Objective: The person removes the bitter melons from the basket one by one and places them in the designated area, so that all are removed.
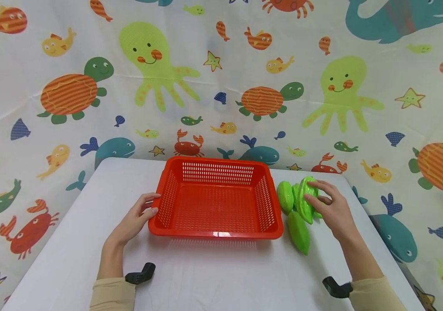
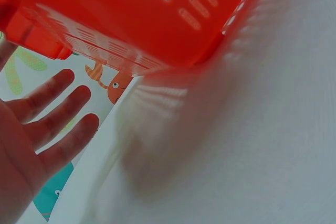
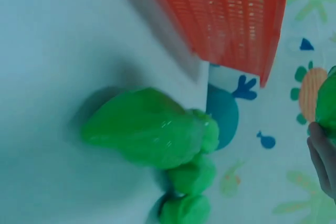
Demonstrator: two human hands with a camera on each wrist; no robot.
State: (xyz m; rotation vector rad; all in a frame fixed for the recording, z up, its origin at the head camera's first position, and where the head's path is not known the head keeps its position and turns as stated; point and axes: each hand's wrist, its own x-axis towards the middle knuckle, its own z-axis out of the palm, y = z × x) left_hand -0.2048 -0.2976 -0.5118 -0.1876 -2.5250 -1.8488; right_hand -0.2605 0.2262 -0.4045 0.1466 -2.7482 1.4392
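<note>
A red plastic basket (image 1: 215,235) with slotted walls stands on the white table. My left hand (image 1: 137,216) is at its left rim; in the left wrist view several fingers (image 2: 71,140) are extended beside the basket wall. My right hand (image 1: 332,207) pinches a ridged, glossy green star fruit (image 1: 305,199) between thumb and fingers, lifted to the right of the basket. Under and around it lie several more green fruits: a pointed one (image 1: 298,233) in front, a rounder one (image 1: 285,197) against the basket's right side, and others partly hidden behind the held one.
The white tabletop (image 1: 206,276) extends to both sides and in front of the basket. Behind it hangs a cloth (image 1: 221,86) printed with sea animals. Black wrist cameras (image 1: 140,274) sit at both sleeves.
</note>
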